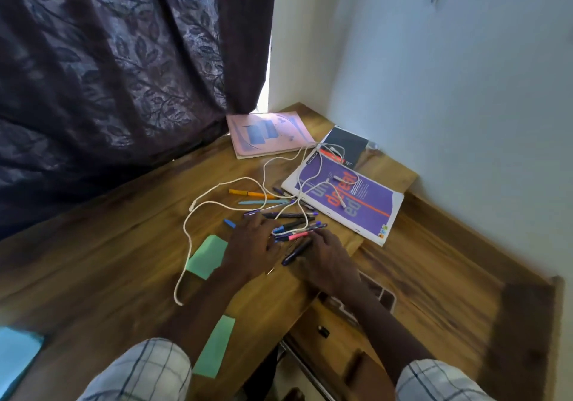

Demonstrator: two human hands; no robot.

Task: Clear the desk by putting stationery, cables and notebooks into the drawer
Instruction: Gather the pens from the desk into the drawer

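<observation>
Nearest, below the pen pile [296, 230] on the table [108, 261], the open drawer [338, 343] lies under the right forearm, its contents blurred. The left hand [254, 245] lies flat, fingers spread on the pens. The right hand [328, 258] curls over them, grip unclear. Beyond the pile lie a white cable [217, 189] and 2 notebooks [350, 205].

1 wide-angle head view, forward and steeply down, close above the desk [108, 255] corner

The bench [124, 261] is grained, satin-finish wood; the curtain [108, 59] is leaf-patterned woven cloth; the purple notebook [356, 205] has a paper cover.
</observation>
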